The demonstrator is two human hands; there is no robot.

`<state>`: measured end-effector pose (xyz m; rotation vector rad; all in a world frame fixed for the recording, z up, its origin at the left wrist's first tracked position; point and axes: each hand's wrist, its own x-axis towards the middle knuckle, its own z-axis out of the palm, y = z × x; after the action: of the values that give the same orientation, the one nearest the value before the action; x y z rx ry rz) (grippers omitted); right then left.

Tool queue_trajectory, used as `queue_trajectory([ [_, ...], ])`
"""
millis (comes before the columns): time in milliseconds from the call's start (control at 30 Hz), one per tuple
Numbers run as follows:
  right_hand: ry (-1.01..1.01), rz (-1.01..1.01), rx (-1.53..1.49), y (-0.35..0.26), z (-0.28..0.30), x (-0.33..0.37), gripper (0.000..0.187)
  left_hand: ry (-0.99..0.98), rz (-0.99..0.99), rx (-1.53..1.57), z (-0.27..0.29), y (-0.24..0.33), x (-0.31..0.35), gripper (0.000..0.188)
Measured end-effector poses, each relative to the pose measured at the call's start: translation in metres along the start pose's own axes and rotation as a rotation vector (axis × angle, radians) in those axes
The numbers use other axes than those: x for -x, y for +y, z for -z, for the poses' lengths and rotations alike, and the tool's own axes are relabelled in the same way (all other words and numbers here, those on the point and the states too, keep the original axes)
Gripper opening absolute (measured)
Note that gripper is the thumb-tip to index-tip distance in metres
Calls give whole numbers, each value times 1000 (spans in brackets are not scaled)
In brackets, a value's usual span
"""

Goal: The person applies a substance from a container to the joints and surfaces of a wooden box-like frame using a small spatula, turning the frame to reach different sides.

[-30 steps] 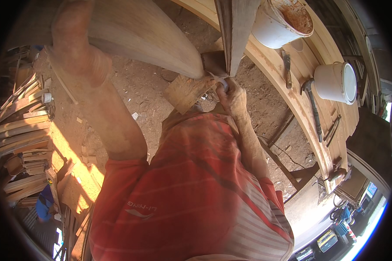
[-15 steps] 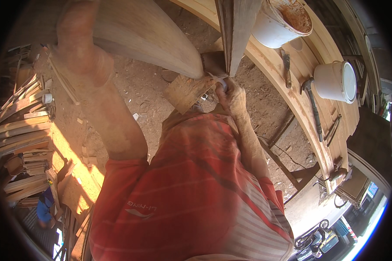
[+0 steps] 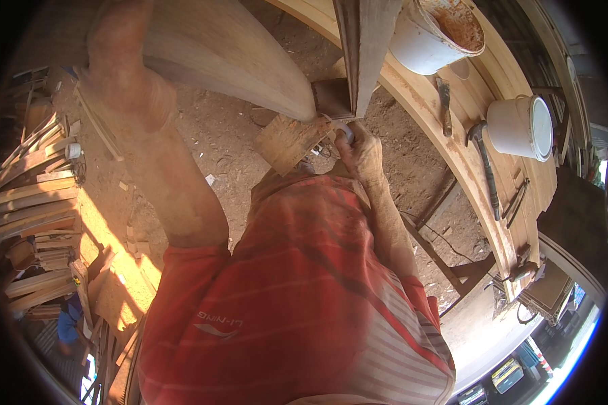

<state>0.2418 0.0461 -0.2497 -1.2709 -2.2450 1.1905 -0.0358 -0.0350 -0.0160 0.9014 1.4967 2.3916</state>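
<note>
My left arm reaches up along the left side, and my left hand (image 3: 121, 47) lies against a large smooth curved wooden piece (image 3: 230, 54). The top of the picture cuts off its fingers. Close in front of my body, my right hand (image 3: 363, 150) is closed around a small pale piece (image 3: 345, 128), perhaps folded sandpaper; its kind is not clear. That piece is just below the lower end of the curved wood, where an upright wooden member (image 3: 377, 54) with a dark edge also comes down. A flat, rough-edged board (image 3: 290, 143) is beside the right hand.
On a curved timber bench (image 3: 425, 115) at right are a white bucket of brownish paste (image 3: 422, 44), a second white bucket (image 3: 517, 127), a scraper (image 3: 444, 104) and a hammer (image 3: 483, 162). Stacked timber (image 3: 37, 202) lines the left, with a person in blue (image 3: 67, 324) below.
My right hand and the pale piece have shifted very slightly; my left hand keeps its place. The motorcycle at the far lower right is no longer in sight.
</note>
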Motion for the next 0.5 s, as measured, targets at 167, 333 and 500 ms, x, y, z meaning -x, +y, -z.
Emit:
queue_trajectory([
  [167,14,32,-26,0,-1,0,26,72,0,-36,-1,3,2,43],
  [333,14,21,-6,-7,3,2,24,40,-12,-11,-4,5,2,43],
  [500,28,26,0,1,2,1,23,36,1,2,-7,-1,3,42],
])
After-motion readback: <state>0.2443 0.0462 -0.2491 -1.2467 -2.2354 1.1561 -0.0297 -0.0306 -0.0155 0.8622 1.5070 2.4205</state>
